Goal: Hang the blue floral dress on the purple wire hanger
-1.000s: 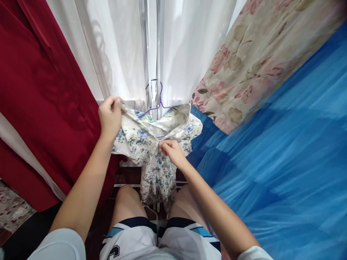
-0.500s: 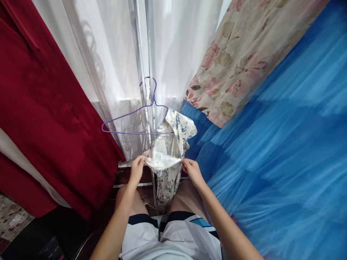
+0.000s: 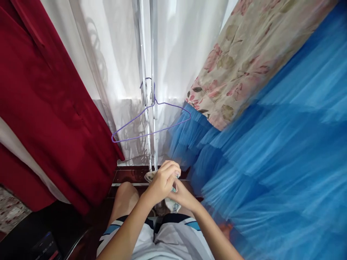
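A white garment with a blue-and-green floral print (image 3: 172,206) is bunched up small in front of my knees, mostly covered by my fingers. My left hand (image 3: 166,177) is closed over the top of it, its fingers curled. Just below and to the right, my right hand (image 3: 181,196) grips the same garment, the two hands touching. Above them a purple wire hanger (image 3: 132,138) hangs bare on the white metal rack (image 3: 148,144), tilted down at its left end.
Red curtain-like fabric (image 3: 54,119) hangs at left, a white curtain (image 3: 114,72) behind the rack. Blue tulle (image 3: 265,173) and a beige floral cloth (image 3: 230,68) fill the right side. A black seat (image 3: 35,224) holding a dark device stands at lower left.
The garment has come off the hanger's right arm and is gathered in my hands. My hands, formerly apart and stretching its edge, have come together lower down. The hanger has swung right.
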Demonstrator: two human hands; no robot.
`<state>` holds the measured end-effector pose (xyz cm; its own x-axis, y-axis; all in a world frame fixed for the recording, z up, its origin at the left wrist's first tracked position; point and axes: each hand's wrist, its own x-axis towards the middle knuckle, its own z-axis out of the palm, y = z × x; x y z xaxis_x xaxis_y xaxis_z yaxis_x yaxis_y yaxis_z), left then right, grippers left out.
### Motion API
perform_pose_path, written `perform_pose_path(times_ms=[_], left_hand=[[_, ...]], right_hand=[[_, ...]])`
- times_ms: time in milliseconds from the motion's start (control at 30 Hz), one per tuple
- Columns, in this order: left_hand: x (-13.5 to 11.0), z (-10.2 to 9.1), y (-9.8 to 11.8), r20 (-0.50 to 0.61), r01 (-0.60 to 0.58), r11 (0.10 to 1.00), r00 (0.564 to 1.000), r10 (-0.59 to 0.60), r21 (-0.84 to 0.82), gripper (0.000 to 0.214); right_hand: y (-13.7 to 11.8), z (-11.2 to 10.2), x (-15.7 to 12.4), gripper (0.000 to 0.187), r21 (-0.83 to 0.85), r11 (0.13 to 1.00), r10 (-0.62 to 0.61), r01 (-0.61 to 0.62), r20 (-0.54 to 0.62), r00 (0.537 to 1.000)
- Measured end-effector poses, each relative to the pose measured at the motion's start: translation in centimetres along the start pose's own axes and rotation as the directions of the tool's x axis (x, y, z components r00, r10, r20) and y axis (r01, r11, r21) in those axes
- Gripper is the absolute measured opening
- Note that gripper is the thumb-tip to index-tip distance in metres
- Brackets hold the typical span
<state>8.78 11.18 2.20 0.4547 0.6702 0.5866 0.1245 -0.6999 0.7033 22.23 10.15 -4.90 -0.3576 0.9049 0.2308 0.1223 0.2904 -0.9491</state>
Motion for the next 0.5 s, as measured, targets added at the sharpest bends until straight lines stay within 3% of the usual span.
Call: perform_pose_path(times_ms=[100,200,267,333,433,500], left_hand=[[0.0,-0.1,0.4,0.083,0.079,0.996,0.994,-0.075,-0.041,0.029],[-0.3,-0.5,-0.1,0.111,0.229,0.968,0.970,-0.218,-0.099,0.032],[-1.2,-0.7,-1.0,0.145,0.296,0.943,0.950,-0.275,-0.150,0.038],[-2.9,-0.7,-2.1,0.250,0.340,0.926,0.922,-0.295,-0.162,0.047],[-5.6,-0.7,-4.0,0.411,0.375,0.925,0.834,-0.367,0.065,0.044],[-6.9,-1.3,-5.3,0.372,0.328,0.904,0.831,-0.414,0.273,0.037]], right_hand=[[-1.5,1.9,-0.3,0.024,0.093,0.995,0.061,-0.047,-0.153,0.986],[-3.3,1.8,-0.8,0.017,0.113,0.985,0.136,-0.129,-0.055,0.989],[-4.5,0.3,-1.2,0.014,0.097,0.982,0.160,-0.163,0.036,0.986],[-5.5,-1.8,-1.4,0.010,0.078,0.984,0.154,-0.160,0.084,0.985],[-6.5,-4.4,-1.8,0.007,0.086,0.988,0.123,-0.129,0.065,0.990],[-6.9,-5.3,-2.1,0.010,0.090,0.991,0.094,-0.094,0.010,0.996]])
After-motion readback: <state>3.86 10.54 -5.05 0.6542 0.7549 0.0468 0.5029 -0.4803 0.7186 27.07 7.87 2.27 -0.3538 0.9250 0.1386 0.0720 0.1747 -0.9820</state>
